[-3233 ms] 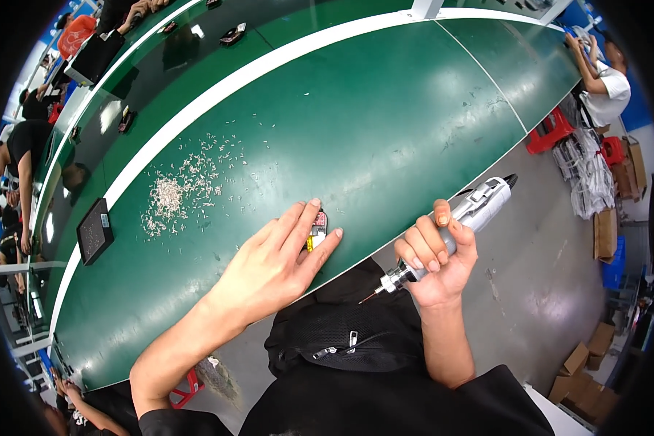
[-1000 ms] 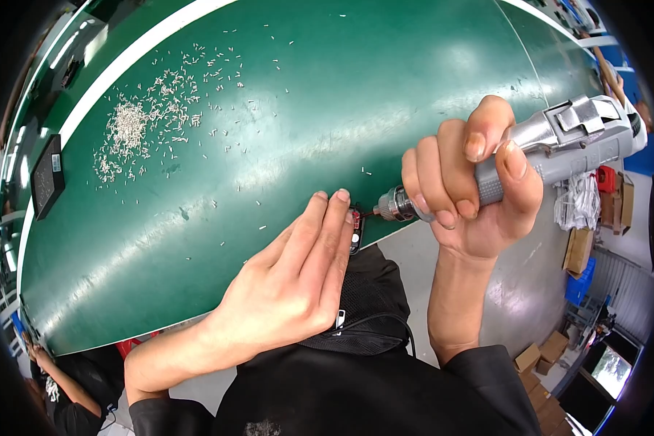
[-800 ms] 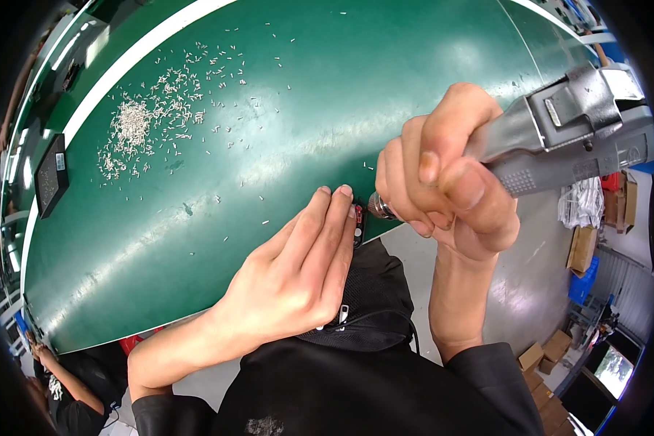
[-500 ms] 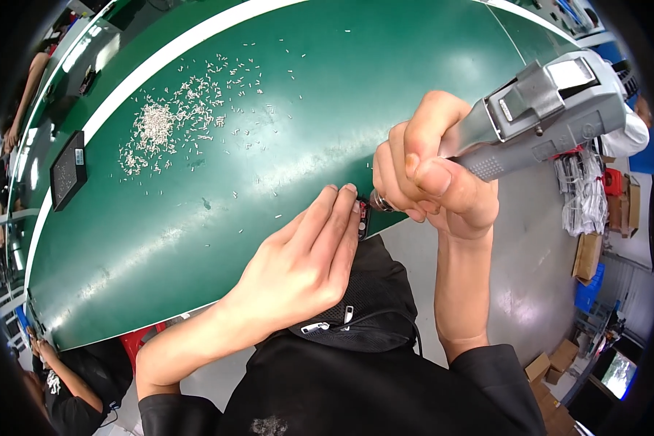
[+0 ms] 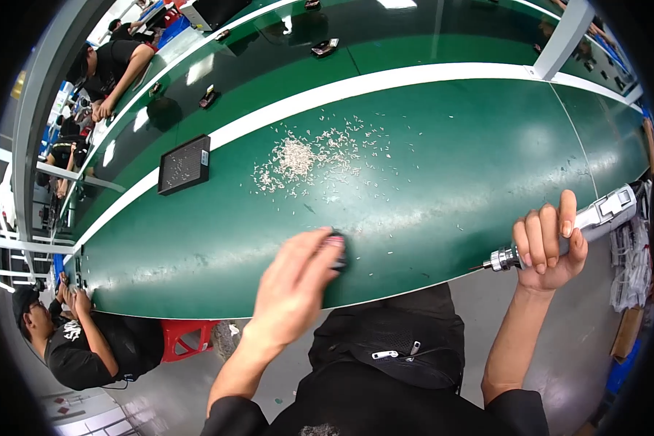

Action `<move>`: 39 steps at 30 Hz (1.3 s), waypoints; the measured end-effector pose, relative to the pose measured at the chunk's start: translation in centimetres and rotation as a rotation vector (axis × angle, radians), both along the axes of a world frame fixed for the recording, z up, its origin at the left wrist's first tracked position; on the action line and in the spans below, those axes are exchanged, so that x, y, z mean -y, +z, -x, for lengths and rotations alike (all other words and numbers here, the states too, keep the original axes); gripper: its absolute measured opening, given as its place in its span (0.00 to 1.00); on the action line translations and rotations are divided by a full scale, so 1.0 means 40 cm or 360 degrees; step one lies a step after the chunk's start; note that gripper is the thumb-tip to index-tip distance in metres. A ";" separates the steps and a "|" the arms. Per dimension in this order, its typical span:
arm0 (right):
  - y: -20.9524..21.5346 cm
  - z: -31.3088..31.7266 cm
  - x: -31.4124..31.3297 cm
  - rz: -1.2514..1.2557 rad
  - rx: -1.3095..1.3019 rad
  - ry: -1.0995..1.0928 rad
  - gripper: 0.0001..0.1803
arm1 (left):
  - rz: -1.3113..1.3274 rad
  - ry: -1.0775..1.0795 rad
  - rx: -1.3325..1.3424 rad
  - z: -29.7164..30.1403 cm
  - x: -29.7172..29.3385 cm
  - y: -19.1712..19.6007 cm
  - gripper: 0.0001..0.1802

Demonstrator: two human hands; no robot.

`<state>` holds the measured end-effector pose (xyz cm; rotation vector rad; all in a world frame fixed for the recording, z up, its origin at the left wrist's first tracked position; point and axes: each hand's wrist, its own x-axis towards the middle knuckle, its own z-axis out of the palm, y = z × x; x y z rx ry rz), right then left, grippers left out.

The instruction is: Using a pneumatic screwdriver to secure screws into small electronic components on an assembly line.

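Note:
My right hand (image 5: 548, 243) is wrapped round a grey electric screwdriver (image 5: 607, 212), its bit pointing left just above the table's near edge. My left hand (image 5: 291, 283) is closed over a small dark part with some red on it (image 5: 339, 251). The fingers cover much of this part, and motion blurs it, so its exact kind does not show. Both are over the green tabletop (image 5: 443, 211). Beyond my left hand lies a scattered heap of tiny pale, rod-like pieces (image 5: 296, 157), probably small screws.
A shallow black tray (image 5: 184, 166) stands at the far left beside a white strip (image 5: 356, 89). Past that strip, several small dark devices (image 5: 325, 48) lie on a green band. Grey posts (image 5: 565, 38) rise there. Co-workers (image 5: 98, 338) are at the left; one is near a red stool (image 5: 185, 340).
My hands have moved apart: the screwdriver has been drawn off the small part toward the right, and my left hand has carried the part farther onto the table. My view has turned left.

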<state>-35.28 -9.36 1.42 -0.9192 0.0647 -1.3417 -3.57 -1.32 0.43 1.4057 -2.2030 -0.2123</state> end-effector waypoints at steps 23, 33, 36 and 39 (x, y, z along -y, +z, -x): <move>-0.138 0.025 -0.029 -0.0631 0.0532 -0.0259 0.05 | 0.0232 0.0434 0.0549 -0.300 0.176 -0.044 0.08; -0.141 0.032 -0.025 -0.0611 0.0558 -0.0253 0.05 | 0.0222 0.0017 0.1111 -0.312 0.208 -0.011 0.12; -0.140 0.033 -0.030 -0.0628 0.0567 -0.0256 0.05 | 0.0284 0.0052 0.1075 -0.325 0.206 -0.017 0.07; -0.136 0.037 -0.043 -0.0657 0.0556 -0.0290 0.05 | 0.0246 0.0212 0.0768 -0.304 0.182 -0.021 0.06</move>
